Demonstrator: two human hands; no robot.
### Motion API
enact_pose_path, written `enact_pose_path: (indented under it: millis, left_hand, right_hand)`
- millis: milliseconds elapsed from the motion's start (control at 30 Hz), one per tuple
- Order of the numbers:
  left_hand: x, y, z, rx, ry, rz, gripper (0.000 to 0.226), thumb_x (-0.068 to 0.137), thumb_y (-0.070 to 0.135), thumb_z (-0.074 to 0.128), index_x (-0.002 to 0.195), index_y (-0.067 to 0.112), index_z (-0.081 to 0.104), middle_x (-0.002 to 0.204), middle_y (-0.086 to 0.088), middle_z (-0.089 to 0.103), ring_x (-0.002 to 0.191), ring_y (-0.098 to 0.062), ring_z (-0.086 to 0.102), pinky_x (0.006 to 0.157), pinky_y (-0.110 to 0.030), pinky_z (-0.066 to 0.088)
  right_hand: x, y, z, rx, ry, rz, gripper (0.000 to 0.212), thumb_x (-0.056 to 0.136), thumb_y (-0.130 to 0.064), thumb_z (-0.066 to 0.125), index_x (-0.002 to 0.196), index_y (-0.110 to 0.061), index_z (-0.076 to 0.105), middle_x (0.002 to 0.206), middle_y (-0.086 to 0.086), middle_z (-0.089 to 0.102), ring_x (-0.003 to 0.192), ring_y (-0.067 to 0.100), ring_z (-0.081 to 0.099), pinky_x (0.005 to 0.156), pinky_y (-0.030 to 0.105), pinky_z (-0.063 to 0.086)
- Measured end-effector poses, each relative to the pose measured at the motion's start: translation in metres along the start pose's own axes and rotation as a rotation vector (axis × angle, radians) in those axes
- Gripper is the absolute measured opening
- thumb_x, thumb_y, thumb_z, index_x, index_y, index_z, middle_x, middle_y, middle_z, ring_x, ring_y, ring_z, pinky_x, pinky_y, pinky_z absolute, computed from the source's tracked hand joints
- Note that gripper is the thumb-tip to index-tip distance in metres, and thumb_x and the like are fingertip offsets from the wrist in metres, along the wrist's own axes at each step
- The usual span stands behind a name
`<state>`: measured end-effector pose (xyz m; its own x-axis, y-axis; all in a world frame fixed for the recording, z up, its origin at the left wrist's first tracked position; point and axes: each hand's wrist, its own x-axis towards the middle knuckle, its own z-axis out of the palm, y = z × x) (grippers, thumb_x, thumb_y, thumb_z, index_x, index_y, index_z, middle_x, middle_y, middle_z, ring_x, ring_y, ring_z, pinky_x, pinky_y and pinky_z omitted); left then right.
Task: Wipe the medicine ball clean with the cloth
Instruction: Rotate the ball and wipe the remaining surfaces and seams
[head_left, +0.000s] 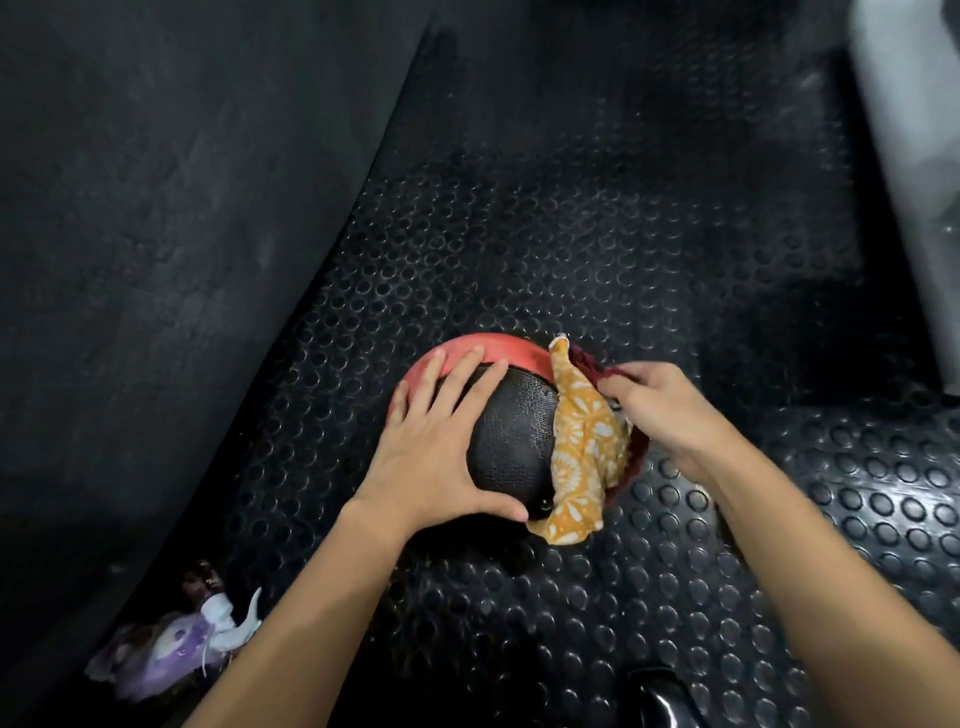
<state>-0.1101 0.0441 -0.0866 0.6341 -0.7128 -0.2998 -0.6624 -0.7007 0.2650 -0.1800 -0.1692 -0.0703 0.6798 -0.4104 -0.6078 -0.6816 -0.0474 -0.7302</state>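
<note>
A black and red medicine ball (511, 431) sits on the studded rubber floor near the middle of the view. My left hand (441, 441) lies flat on its left side, fingers spread over the red band and thumb along the lower black part. An orange patterned cloth (584, 447) with a dark red edge drapes over the ball's right side and hangs to the floor. My right hand (660, 405) grips the cloth's upper right part with curled fingers against the ball.
Black rubber matting (571, 234) with round studs covers the floor. A smooth dark surface (156, 208) rises on the left. A purple and white crumpled bundle (176, 649) lies at the lower left. A dark object (660, 696) sits at the bottom edge.
</note>
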Motion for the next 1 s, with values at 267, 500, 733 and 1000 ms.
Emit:
enact_pose_path:
  millis: [267, 500, 733, 1000]
  left_hand:
    - [-0.001, -0.003, -0.009, -0.08, -0.077, -0.079, 0.146, 0.04, 0.076, 0.076, 0.145, 0.042, -0.02, 0.15, 0.023, -0.029, 0.141, -0.013, -0.029, 0.116, -0.056, 0.002]
    - [-0.001, -0.001, -0.01, -0.122, -0.078, -0.111, 0.146, 0.04, 0.076, 0.075, 0.146, 0.041, -0.018, 0.152, 0.022, -0.025, 0.142, -0.014, -0.027, 0.116, -0.058, 0.001]
    - [-0.001, 0.004, -0.008, -0.116, -0.077, -0.103, 0.144, 0.041, 0.076, 0.075, 0.147, 0.04, -0.017, 0.151, 0.022, -0.025, 0.141, -0.015, -0.027, 0.114, -0.062, 0.003]
    - [0.0, 0.005, -0.009, -0.129, -0.075, -0.134, 0.142, 0.043, 0.076, 0.074, 0.147, 0.041, -0.016, 0.152, 0.022, -0.026, 0.142, -0.016, -0.025, 0.114, -0.063, 0.007]
  right_hand:
    - [-0.021, -0.006, -0.001, -0.694, 0.599, -0.188, 0.025, 0.097, -0.03, 0.044, 0.104, -0.006, 0.05, 0.086, 0.014, 0.062, 0.082, 0.038, 0.058, 0.065, 0.034, 0.031]
    - [-0.026, -0.018, 0.013, -0.316, 0.426, -0.453, 0.021, 0.087, -0.035, 0.063, 0.089, -0.014, 0.066, 0.079, 0.004, 0.067, 0.069, 0.015, 0.055, 0.067, 0.033, 0.044]
    - [-0.004, 0.009, 0.057, 0.117, 0.106, -0.455, 0.009, 0.085, -0.031, 0.066, 0.093, -0.027, 0.069, 0.122, -0.009, 0.057, 0.13, 0.003, 0.034, 0.111, 0.03, 0.027]
    - [-0.019, 0.028, 0.067, -0.208, 0.235, -0.547, 0.053, 0.076, -0.03, 0.073, 0.125, -0.024, 0.056, 0.131, -0.016, 0.041, 0.117, 0.006, 0.034, 0.098, 0.005, 0.018]
